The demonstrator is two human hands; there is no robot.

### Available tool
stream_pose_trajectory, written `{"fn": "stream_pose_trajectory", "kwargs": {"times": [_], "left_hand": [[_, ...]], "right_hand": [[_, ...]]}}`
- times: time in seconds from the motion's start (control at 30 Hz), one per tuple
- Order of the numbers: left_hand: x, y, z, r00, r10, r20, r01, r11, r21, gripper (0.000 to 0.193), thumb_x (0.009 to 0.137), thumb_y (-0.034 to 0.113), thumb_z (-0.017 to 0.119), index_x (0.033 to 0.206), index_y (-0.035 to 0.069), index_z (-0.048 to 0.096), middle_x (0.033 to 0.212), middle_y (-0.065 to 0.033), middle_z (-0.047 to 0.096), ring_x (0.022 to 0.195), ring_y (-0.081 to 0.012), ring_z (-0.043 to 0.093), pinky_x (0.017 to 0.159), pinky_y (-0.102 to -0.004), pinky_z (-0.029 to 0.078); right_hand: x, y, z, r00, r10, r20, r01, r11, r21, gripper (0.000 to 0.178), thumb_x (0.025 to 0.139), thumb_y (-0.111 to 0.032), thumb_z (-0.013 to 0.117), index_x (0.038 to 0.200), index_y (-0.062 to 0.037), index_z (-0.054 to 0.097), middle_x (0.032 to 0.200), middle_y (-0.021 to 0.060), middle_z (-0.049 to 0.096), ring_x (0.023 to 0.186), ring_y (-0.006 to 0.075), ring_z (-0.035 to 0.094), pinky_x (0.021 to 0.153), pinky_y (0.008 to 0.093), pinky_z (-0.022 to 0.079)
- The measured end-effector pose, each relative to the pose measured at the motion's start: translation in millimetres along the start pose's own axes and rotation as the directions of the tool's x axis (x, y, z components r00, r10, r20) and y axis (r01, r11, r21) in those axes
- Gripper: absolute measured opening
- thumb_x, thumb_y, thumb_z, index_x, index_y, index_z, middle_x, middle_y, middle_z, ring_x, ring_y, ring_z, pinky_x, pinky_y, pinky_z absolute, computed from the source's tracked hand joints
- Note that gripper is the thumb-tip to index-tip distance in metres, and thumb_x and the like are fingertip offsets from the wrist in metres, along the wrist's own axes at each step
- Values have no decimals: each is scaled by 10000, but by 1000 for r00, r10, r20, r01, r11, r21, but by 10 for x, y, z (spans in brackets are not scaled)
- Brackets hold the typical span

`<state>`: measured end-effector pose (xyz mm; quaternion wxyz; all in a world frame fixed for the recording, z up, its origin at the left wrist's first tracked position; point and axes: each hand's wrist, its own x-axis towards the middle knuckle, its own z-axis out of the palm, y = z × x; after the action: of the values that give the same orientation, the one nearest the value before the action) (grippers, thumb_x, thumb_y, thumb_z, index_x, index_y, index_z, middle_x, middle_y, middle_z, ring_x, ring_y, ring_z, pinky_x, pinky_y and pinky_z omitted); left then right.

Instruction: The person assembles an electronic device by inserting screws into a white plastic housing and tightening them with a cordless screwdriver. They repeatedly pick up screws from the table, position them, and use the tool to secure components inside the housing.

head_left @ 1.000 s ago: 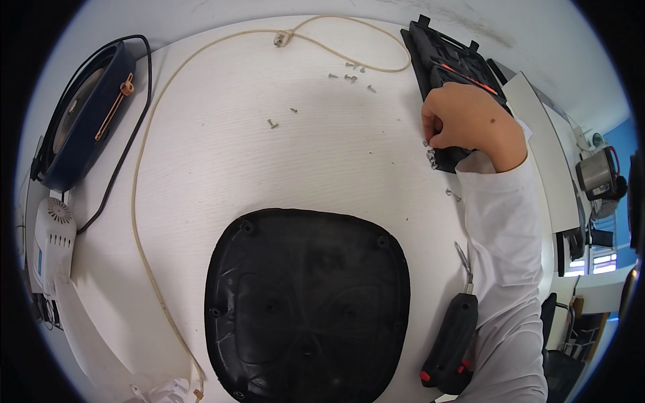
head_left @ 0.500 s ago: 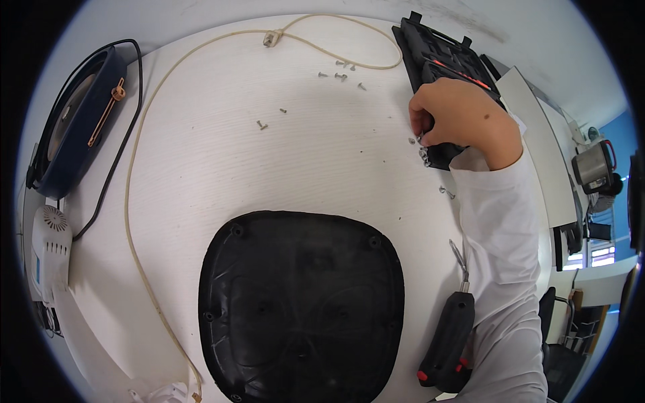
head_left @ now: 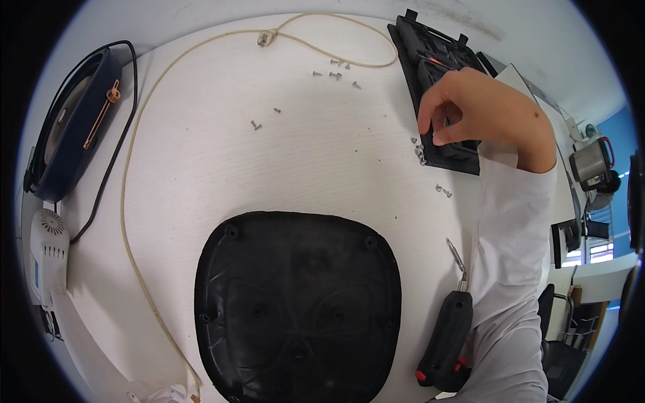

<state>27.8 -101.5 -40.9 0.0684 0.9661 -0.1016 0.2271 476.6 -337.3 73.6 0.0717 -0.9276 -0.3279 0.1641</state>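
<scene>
white table (head_left: 322,174); screw pile (head_left: 420,154) just nearside of the right hand (head_left: 487,111), strung lengthwise along left edge of black case (head_left: 451,162); thumb and forefinger parted, nothing visible between; left hand out of view

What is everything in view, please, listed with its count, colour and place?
screws: many, silvery, beside the open case and across the table's upper half
open case: 1, black, upper right
table: 1, white, centre
moulded panel: 1, black, lower middle
powered screwdriver: 1, black and red, right of the panel
cable: 1, beige, along left and top
rounded object: 1, navy, upper left
cord: 1, black, beside the navy object
vented device: 1, white, left
pot: 1, silvery, far right
other background items: several, mixed colours, right; too small to name
right hand: 1, bare, white-sleeved, over the case
</scene>
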Motion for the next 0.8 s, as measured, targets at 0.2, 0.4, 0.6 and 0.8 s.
{"fn": "stream_pose_trajectory", "kwargs": {"times": [0.2, 0.4, 0.6, 0.8], "left_hand": [[99, 21, 40, 999, -20, -26, 20, 1000, 12, 240, 879, 189, 363, 880, 97, 584, 767, -51, 659, 779, -253, 570, 1016, -461, 250], [59, 18, 6, 1000, -17, 8, 17, 1000, 3, 221, 869, 177, 370, 879, 100, 576, 770, -49, 660, 793, -252, 570, 1022, -459, 241], [43, 34, 18, 999, -39, 2, 39, 999, 14, 226, 876, 187, 361, 887, 105, 571, 764, -46, 661, 788, -250, 571, 1021, -455, 247], [17, 1, 20, 1000, -10, -2, 10, 1000, 3, 216, 877, 184, 367, 883, 107, 569, 756, -44, 660, 785, -247, 574, 1016, -454, 256]], "right_hand": [[40, 142, 186, 997, 77, 3, -77, 992, -96, 92, 611, -45, 688, 699, -31, 663, 642, 46, 630, 624, 148, 604, 564, 257, 447], [85, 21, 244, 991, 129, -39, -135, 958, -253, 118, 577, -94, 699, 668, -38, 648, 640, 59, 631, 623, 182, 609, 566, 281, 457], [38, 52, 385, 985, 52, -165, -100, 948, -301, 107, 567, -94, 696, 647, -54, 639, 646, 57, 629, 629, 204, 609, 554, 302, 460], [39, 30, 493, 972, -26, -232, -76, 905, -419, 266, 420, 31, 685, 647, -54, 576, 687, 72, 597, 685, 255, 592, 577, 312, 467]]}}
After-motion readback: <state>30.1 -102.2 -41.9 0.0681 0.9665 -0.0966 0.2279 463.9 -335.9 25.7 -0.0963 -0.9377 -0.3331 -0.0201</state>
